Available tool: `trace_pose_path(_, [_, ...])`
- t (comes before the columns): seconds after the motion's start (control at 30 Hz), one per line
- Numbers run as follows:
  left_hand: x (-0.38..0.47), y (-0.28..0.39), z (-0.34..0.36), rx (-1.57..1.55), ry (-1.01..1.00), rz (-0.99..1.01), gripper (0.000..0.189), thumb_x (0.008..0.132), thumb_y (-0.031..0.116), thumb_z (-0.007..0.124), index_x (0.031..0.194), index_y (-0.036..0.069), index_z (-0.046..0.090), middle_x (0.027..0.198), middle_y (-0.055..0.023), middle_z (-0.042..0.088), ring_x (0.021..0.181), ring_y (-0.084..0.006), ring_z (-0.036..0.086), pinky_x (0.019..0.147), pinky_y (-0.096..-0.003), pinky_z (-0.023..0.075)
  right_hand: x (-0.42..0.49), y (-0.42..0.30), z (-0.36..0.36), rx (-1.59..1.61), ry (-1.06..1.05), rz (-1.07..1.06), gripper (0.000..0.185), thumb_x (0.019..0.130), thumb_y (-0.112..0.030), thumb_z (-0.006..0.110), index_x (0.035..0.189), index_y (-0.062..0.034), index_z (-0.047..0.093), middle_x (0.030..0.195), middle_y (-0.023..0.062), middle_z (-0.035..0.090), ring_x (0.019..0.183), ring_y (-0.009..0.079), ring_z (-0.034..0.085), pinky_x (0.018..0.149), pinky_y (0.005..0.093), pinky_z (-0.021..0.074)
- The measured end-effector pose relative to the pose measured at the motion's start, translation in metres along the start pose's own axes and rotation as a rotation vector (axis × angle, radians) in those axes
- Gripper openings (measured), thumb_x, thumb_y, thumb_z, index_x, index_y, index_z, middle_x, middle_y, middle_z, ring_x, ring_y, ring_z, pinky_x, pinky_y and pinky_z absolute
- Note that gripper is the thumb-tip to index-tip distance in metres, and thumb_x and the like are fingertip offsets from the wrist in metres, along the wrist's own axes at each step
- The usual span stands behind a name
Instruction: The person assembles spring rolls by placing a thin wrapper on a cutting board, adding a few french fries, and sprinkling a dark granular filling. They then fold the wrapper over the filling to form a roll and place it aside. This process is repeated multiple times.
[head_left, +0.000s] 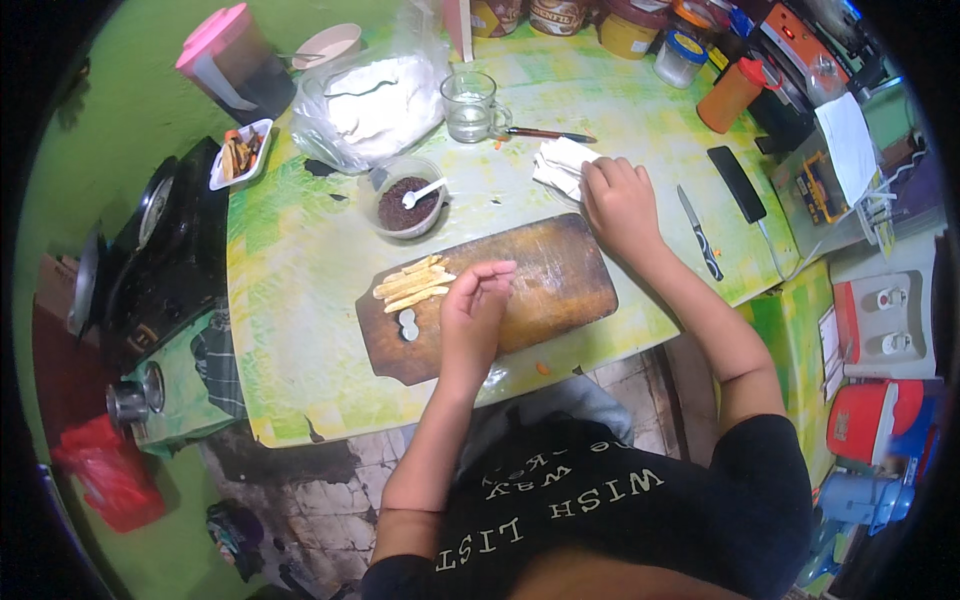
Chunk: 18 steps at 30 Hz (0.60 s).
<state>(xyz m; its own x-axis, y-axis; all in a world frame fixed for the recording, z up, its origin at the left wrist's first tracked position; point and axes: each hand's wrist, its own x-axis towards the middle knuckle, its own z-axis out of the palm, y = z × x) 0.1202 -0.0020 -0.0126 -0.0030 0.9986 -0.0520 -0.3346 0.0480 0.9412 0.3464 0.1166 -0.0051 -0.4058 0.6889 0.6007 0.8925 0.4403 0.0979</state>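
Note:
A wooden cutting board lies before me, with several pale yellow strips, apparently cut fruit, at its left end. Above the board my left hand is held with loosely bent fingers, nothing visible in it. My right hand touches a small stack of white folded pieces, perhaps filled wrappers, on a clear dish beyond the board's far right corner. Its fingertips are hidden, so its grip is unclear. Behind the board stands a clear plastic bowl of dark brown sprinkles with a white spoon in it.
An open plastic bag with white sheets, a glass mug and a pen lie farther back. Right of my right arm are a knife and a black phone. A white tray holds scraps at left.

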Motion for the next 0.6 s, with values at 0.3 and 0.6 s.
trace_pose_path(0.3, [-0.032, 0.024, -0.027, 0.501, 0.111, 0.381, 0.016, 0.092, -0.003, 0.059, 0.105, 0.000, 0.067, 0.099, -0.0102, 0.064, 0.091, -0.0166, 0.061, 0.082, -0.0280, 0.0483, 0.001, -0.008, -0.019, 0.015, -0.072, 0.090, 0.018, 0.086, -0.014, 0.064, 0.101, -0.0044, 0.063, 0.101, 0.0101, 0.061, 0.095, 0.0286, 0.056, 0.081, 0.0413, 0.0410])
trace_pose_path(0.6, [-0.042, 0.035, -0.072, 0.944, 0.263, 0.669, 0.020, 0.082, -0.003, 0.064, 0.102, 0.002, 0.068, 0.093, -0.0136, 0.067, 0.089, -0.0316, 0.062, 0.081, -0.0388, 0.0492, 0.043, -0.037, -0.054, 0.270, 0.100, -0.034, 0.018, 0.084, -0.012, 0.068, 0.099, -0.0040, 0.068, 0.101, 0.0109, 0.064, 0.093, 0.0299, 0.059, 0.082, 0.0413, 0.0441])
